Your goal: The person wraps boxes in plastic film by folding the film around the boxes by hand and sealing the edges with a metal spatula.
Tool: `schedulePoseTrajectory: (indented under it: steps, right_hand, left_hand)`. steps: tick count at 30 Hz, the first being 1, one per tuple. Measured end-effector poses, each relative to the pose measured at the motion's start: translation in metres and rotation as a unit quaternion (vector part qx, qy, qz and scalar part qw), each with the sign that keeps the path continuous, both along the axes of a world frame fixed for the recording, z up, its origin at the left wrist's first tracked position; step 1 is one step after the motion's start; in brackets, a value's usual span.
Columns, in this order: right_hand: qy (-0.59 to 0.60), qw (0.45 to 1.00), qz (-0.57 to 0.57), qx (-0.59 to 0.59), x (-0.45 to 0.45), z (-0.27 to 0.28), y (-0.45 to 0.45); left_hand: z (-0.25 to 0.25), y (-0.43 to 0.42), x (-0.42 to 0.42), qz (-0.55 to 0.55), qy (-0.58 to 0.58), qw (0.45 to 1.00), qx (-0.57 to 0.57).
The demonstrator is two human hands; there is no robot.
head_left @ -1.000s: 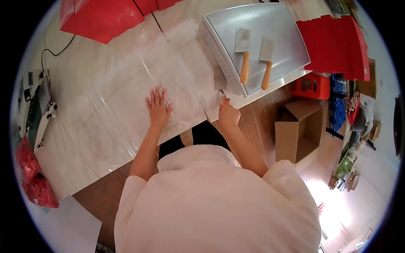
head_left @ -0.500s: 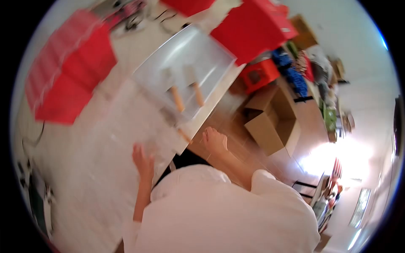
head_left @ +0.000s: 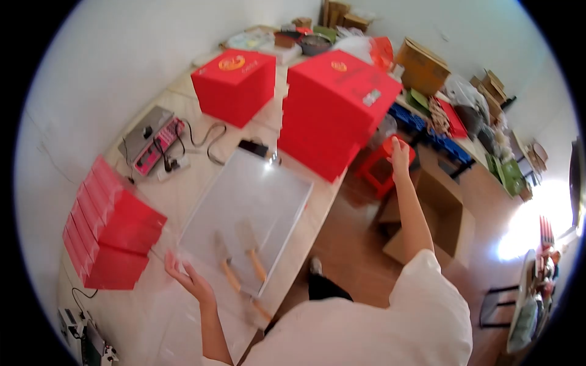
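Observation:
My left hand (head_left: 190,279) is open, fingers spread, beside the near left corner of a shallow metal tray (head_left: 250,189) on the table. It holds nothing visible. My right hand (head_left: 400,157) reaches forward past the table's right edge, in front of a red stool (head_left: 377,168). Its fingers are loosely bent and apart, with nothing visible in them. Two wooden-handled tools with flat blades, like spatulas (head_left: 256,265), lie at the tray's near end. Another wooden handle (head_left: 261,310) lies near the table edge. A large red box stack (head_left: 329,116) stands beyond the tray.
Another red box (head_left: 235,85) stands farther back. Plastic-wrapped red boxes (head_left: 113,229) sit at the left, near a pink-fronted scale (head_left: 157,143) with cables. An open cardboard box (head_left: 436,210) is on the floor at right. Cluttered tables line the far side.
My view has lifted and swung toward the far end of the table. My right arm has stretched forward from near my body. My left hand is now closer to the tray's corner.

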State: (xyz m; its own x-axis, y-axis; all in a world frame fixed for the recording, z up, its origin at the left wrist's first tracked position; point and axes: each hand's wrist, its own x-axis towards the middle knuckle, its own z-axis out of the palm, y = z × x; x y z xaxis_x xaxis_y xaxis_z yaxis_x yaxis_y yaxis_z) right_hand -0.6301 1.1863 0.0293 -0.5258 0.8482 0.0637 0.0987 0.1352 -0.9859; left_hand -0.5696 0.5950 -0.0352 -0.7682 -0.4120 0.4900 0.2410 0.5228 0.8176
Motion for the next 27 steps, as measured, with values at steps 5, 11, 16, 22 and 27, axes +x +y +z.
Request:
schedulePoseTrajectory:
  steps: [5, 11, 16, 22, 27]
  right_hand:
    - [0.079, 0.98, -0.051, 0.175, -0.115, -0.002, 0.14]
    - [0.007, 0.974, 0.013, 0.226, -0.181, 0.035, 0.221]
    - [0.029, 0.984, 0.073, 0.159, -0.161, 0.026, 0.207]
    - [0.076, 0.984, 0.161, -0.014, -0.018, 0.04, 0.133]
    - [0.066, 0.867, 0.392, -0.301, 0.031, 0.058, 0.127]
  left_hand:
    - [0.066, 0.203, -0.138, -0.205, -0.029, 0.944, 0.258]
    - [0.111, 0.416, -0.203, -0.31, -0.294, 0.806, 0.409]
    - [0.121, 0.455, -0.226, -0.4, -0.349, 0.69, 0.493]
    - [0.134, 0.388, -0.207, -0.406, -0.366, 0.69, 0.474]
    - [0.113, 0.327, -0.127, -0.418, -0.413, 0.685, 0.43]
